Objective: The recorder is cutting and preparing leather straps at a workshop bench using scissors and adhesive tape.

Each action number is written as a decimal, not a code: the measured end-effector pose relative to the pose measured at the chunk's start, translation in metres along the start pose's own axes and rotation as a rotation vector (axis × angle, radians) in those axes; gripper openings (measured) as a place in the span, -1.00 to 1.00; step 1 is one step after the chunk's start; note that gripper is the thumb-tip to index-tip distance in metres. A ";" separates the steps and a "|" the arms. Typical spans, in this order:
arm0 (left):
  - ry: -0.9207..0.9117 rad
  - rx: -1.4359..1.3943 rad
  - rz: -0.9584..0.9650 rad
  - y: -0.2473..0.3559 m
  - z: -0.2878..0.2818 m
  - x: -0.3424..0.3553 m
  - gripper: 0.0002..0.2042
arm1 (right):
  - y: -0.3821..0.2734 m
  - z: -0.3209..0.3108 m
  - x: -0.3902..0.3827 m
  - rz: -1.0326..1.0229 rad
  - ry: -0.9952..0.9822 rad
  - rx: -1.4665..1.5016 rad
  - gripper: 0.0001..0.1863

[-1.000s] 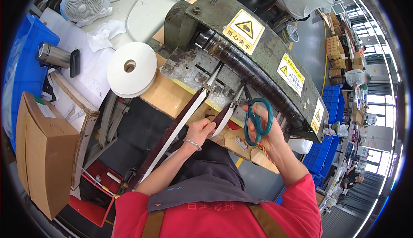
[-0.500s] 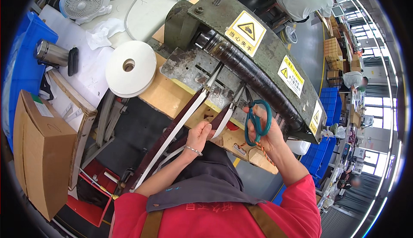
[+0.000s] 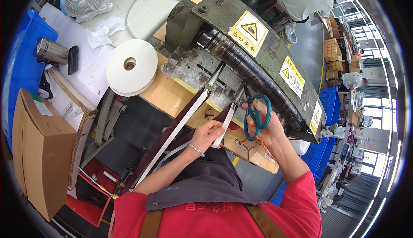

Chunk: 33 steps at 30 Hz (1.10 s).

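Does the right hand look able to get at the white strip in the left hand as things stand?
Probably yes: nothing visible stands between the right hand and the white strip to its left, though it is occupied with the teal-handled scissors.

Beyond the grip and to its left, a white table (image 3: pixel 159 16) is seen. Beyond it to the right, the grey floor (image 3: pixel 309 48) is marked with a yellow line (image 3: pixel 323 61); farther right, at least 2 bright windows (image 3: pixel 377 119), grey curtains (image 3: pixel 369 190) and long light strips (image 3: pixel 379 187) are shown.
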<state>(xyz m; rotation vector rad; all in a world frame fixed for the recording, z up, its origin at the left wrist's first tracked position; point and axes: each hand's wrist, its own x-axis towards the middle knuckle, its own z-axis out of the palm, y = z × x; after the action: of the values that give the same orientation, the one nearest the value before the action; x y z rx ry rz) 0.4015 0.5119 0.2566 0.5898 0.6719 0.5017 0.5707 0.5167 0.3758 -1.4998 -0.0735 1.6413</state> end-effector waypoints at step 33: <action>0.032 0.041 0.014 0.007 0.016 0.031 -0.83 | -0.012 0.009 0.005 -0.051 0.116 -0.034 -0.54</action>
<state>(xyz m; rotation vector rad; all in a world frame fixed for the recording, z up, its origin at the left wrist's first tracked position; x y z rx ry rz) 0.4325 0.5300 0.2577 0.6268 0.7104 0.5121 0.5708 0.5312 0.3812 -1.6031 -0.0756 1.5166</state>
